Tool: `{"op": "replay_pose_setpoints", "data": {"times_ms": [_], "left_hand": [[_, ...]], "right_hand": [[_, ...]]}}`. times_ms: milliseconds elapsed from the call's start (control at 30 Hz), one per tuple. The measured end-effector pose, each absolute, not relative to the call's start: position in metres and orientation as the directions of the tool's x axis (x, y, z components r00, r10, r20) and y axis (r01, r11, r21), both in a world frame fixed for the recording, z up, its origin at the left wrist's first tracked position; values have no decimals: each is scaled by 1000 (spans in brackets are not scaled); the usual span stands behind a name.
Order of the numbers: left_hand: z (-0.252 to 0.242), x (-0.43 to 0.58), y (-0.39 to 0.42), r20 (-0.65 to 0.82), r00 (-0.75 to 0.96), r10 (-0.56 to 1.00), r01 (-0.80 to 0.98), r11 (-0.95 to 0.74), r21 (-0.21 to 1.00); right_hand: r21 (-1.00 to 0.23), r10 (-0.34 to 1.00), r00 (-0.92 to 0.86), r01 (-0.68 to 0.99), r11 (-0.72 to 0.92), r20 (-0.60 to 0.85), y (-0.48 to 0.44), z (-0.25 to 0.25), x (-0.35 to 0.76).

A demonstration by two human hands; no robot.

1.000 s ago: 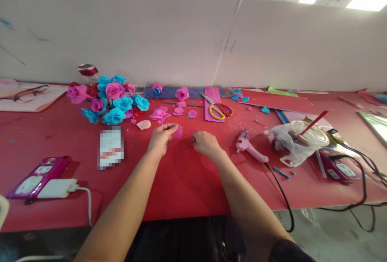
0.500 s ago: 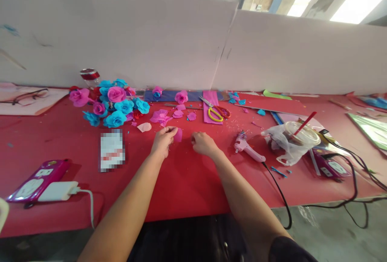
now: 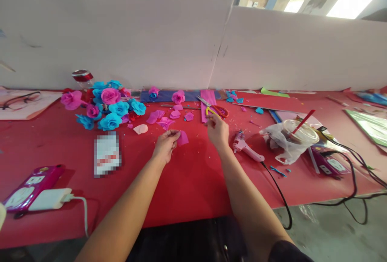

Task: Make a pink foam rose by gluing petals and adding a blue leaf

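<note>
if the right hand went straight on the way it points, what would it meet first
The right hand would most likely meet the metal-bladed scissors with one yellow and one red loop handle, probably at the yellow loop; depth is unclear, so they may already touch.

Yellow scissors handle partly behind the right hand, white rectangular object unrecognizable under pixelation

Left of the scissors, the left hand pinched pink paper; the right hand (fingers bent) was at their yellow handle.
</note>
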State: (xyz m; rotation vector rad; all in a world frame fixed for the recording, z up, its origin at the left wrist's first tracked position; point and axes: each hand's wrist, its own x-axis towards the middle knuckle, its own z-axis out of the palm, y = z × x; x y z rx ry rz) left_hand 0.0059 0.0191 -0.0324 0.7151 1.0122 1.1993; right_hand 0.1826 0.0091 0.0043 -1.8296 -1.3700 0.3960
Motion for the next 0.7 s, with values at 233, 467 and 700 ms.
{"op": "replay_pose_setpoints", "data": {"times_ms": [233, 467, 700], "left_hand": [[-22, -1, 17, -219, 84, 972, -437, 233, 868], [-16, -3, 13, -285, 281, 916, -171, 340, 925], [-27, 8, 11, -349, 197, 916, -89, 371, 924]], "right_hand": [[-952, 988, -147, 294, 86, 44, 9, -14, 147], [-822, 975, -132, 524, 222, 179, -21, -3, 169], [-81, 953, 283, 958, -275, 108, -96, 9, 274]]}}
